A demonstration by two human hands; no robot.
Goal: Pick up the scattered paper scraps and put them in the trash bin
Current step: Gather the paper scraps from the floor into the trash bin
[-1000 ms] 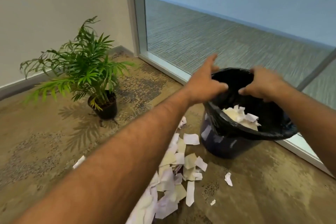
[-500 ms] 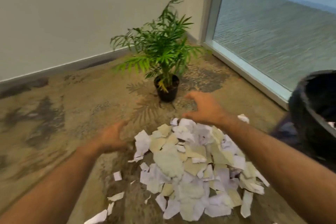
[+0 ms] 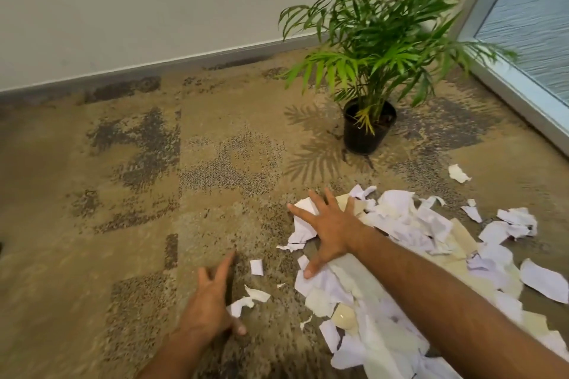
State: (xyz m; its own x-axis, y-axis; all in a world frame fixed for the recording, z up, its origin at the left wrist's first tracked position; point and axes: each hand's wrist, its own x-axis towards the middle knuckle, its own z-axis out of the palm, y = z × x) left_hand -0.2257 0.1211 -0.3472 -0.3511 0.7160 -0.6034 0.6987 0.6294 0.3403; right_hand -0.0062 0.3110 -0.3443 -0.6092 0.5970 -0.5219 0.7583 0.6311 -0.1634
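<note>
Right hand [image 3: 331, 231] lying flat, fingers spread, on left edge of paper scrap pile [image 3: 409, 258] on carpet [image 3: 123, 224], grasping nothing. Left hand [image 3: 212, 298] open, empty, nearing small loose scraps [image 3: 249, 298]. Most scraps remaining on floor; trash bin out of view. Task looking far from finished.

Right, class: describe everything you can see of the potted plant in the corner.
The potted plant is a small palm with long, narrow, arching green fronds and a few yellowed leaflets near the base. It stands upright in a round black pot, plastic by the look of it, on the patterned carpet near the corner between the wall and the window frame. Its shadow falls on the carpet to its left. No paper scrap or hand touches it.
</note>
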